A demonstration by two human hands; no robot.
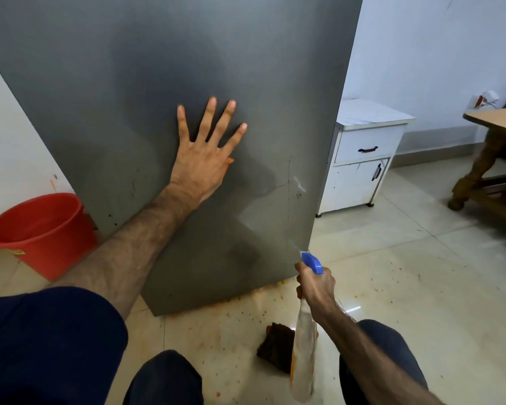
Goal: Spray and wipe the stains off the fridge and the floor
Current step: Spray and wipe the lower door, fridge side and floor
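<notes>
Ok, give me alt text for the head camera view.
A person's left hand presses flat on a grey fridge while the right hand aims a spray bottle at it; brown cloth lies on the stained floor.

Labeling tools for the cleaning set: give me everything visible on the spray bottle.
The spray bottle has a blue trigger head and a translucent whitish body, plastic by the look, with orange smears or label print low down. The right hand grips its neck, nozzle aimed up-left at the grey fridge side. Its body hangs down toward the camera, above the stained floor beside a dark brown cloth.
</notes>
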